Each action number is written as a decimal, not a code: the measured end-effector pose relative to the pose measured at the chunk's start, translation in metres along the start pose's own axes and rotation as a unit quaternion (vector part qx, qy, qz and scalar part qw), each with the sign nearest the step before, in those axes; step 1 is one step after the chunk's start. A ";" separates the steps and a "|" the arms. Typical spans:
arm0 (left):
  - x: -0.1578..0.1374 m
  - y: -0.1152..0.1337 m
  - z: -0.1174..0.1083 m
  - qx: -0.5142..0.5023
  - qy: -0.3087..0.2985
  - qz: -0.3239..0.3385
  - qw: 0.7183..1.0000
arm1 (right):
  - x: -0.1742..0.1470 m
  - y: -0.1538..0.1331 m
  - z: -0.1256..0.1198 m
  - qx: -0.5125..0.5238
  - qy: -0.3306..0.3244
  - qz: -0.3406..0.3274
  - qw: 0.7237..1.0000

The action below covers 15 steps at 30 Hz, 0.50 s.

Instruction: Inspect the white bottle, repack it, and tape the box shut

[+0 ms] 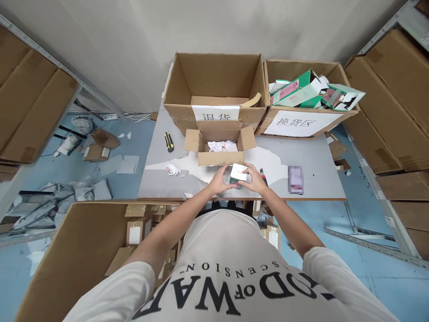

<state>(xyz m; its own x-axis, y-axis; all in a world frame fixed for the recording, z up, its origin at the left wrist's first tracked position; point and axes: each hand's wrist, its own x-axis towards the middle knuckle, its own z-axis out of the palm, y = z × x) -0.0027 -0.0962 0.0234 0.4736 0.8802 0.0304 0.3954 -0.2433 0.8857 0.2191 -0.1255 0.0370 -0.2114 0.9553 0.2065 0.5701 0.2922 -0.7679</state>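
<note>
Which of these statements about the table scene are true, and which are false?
1. Both hands hold the small white and green carton. True: left hand and right hand have it in their grip.
2. The small open brown cardboard box is empty. False: crumpled white paper lies inside.
3. The yellow and black utility knife lies on the grey table. True.
4. The large brown cardboard box on the right is empty. False: it holds green and white cartons.
5. The knife lies right of the small box. False: left.

Phone (295,179) screen blurred; small box (238,173) underside hidden by fingers (250,172) (both hands).
</note>
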 end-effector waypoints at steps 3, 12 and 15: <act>0.018 0.002 0.017 -0.025 -0.007 -0.031 0.999 | 0.004 -0.004 -0.010 -0.028 -0.028 -0.013 0.999; 0.016 0.008 0.040 -0.036 -0.021 -0.014 0.999 | 0.020 -0.033 -0.026 -0.207 -0.203 -0.006 0.957; 0.018 0.006 0.040 -0.032 -0.017 -0.012 0.999 | 0.024 -0.052 -0.022 -0.291 -0.229 -0.015 0.929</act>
<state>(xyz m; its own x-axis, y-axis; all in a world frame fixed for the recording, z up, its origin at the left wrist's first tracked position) 0.0402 -0.0979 0.0108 0.4920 0.8706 -0.0055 0.3566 -0.1957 0.9136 0.2014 -0.1174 0.0953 -0.4735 0.8662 -0.1594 0.8630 0.4201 -0.2806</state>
